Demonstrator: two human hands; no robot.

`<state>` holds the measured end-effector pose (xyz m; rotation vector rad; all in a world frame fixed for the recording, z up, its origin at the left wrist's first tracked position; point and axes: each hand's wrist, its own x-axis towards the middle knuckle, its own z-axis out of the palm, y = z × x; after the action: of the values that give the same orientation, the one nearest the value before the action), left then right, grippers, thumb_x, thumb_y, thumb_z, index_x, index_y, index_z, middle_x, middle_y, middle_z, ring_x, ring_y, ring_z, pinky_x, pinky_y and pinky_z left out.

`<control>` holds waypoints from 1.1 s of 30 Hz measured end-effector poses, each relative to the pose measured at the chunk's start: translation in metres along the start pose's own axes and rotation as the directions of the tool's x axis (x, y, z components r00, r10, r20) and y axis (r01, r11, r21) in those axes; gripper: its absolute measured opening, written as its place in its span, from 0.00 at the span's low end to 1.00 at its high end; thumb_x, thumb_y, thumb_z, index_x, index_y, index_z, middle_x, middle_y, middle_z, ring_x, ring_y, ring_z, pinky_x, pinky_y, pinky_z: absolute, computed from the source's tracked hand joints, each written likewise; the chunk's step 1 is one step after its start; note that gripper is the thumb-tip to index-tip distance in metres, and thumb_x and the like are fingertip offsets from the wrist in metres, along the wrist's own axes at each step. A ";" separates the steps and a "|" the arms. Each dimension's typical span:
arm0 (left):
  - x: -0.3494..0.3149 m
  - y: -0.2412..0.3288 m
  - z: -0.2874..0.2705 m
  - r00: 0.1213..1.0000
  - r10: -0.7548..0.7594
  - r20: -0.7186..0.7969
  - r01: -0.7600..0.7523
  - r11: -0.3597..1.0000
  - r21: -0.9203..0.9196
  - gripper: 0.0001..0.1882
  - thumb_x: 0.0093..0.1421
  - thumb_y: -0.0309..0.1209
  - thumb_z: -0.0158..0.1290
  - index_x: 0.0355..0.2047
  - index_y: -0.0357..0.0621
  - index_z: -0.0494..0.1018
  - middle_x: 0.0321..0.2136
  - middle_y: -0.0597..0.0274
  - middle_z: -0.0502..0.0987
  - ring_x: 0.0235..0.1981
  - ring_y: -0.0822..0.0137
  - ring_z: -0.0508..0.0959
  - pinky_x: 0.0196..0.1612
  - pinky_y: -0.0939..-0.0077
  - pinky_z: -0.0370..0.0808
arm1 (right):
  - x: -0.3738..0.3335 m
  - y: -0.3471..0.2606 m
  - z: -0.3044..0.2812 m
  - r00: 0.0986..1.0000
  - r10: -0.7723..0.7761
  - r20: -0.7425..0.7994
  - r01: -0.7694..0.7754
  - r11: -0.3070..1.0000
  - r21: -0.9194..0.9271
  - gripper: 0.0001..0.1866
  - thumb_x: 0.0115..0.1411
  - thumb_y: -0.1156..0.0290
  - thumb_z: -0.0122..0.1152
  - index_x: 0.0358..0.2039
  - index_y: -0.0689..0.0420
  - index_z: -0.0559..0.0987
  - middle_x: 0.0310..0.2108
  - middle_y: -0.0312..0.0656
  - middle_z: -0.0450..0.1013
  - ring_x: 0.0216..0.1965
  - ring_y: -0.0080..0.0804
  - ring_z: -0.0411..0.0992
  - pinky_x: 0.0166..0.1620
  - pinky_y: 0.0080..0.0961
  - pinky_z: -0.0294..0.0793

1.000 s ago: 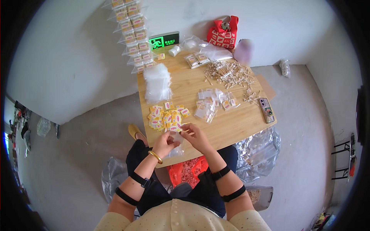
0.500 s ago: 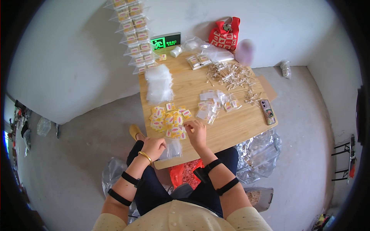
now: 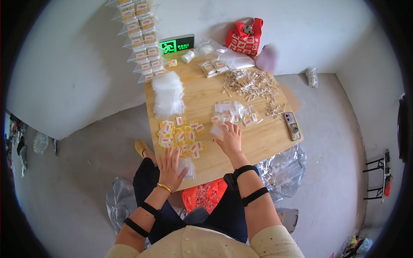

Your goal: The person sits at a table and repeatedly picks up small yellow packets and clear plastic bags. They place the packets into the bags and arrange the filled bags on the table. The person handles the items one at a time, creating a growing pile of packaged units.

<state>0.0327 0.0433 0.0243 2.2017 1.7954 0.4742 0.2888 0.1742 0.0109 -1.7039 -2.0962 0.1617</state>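
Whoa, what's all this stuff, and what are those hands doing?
Someone is at a wooden table. Their right hand reaches over a cluster of clear packets; whether it touches them is unclear. Their left hand is spread open beside small clear bags, near yellow-and-white cards. Loose cotton swabs lie heaped farther back.

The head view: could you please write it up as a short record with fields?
Left hand: fingers spread, at the near bags
Right hand: at the card bags, grip unclear
Cards: yellow and white, loose pile beyond the left hand
Swabs: heaped toward the table's far right
Phone: by the table's right edge
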 end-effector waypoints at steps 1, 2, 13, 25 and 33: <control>0.003 0.003 -0.005 1.000 0.007 -0.015 -0.007 1.000 -0.016 0.41 0.59 0.47 0.51 0.66 0.43 0.48 0.68 0.46 0.44 0.68 0.41 0.44 0.66 0.39 0.39 | 0.000 0.003 0.003 1.000 -0.015 -0.013 0.015 1.000 -0.023 0.23 0.47 0.65 0.69 0.45 0.52 0.76 0.52 0.40 0.65 0.55 0.42 0.61 0.55 0.40 0.62; 0.005 0.007 -0.009 0.999 0.015 -0.029 -0.016 0.999 -0.032 0.41 0.59 0.47 0.51 0.66 0.43 0.48 0.68 0.46 0.44 0.68 0.41 0.43 0.66 0.38 0.39 | 0.000 0.007 0.005 0.999 -0.030 -0.026 0.029 0.999 -0.046 0.20 0.48 0.65 0.68 0.43 0.52 0.77 0.51 0.39 0.66 0.54 0.42 0.62 0.54 0.40 0.62; 0.034 0.046 -0.025 0.990 -0.080 -0.114 -0.013 0.761 -0.649 0.33 0.55 0.37 0.61 0.57 0.40 0.61 0.47 0.51 0.71 0.49 0.57 0.71 0.53 0.64 0.66 | -0.045 -0.043 -0.040 0.882 0.154 0.445 -0.467 0.163 0.869 0.07 0.61 0.71 0.60 0.34 0.62 0.79 0.34 0.34 0.75 0.38 0.22 0.71 0.43 0.20 0.68; 0.017 0.057 -0.034 0.988 -0.088 0.127 0.148 0.302 -0.942 0.24 0.56 0.26 0.60 0.51 0.39 0.65 0.35 0.65 0.75 0.37 0.77 0.76 0.39 0.82 0.74 | -0.096 -0.084 -0.060 0.921 -0.006 0.390 -0.388 0.110 0.915 0.08 0.64 0.71 0.57 0.35 0.64 0.76 0.32 0.38 0.76 0.36 0.21 0.74 0.44 0.21 0.72; 0.002 0.064 -0.053 0.989 0.005 0.148 0.142 0.249 -0.958 0.23 0.56 0.24 0.61 0.49 0.39 0.64 0.42 0.64 0.73 0.42 0.75 0.75 0.41 0.79 0.75 | -0.105 -0.093 -0.060 0.904 -0.067 0.423 -0.416 0.095 0.904 0.08 0.63 0.70 0.58 0.36 0.63 0.75 0.32 0.37 0.75 0.35 0.20 0.72 0.40 0.18 0.71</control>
<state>0.0690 0.0321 0.0982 1.1551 0.9520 1.0505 0.2450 0.0409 0.0709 -0.9526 -1.1763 1.7091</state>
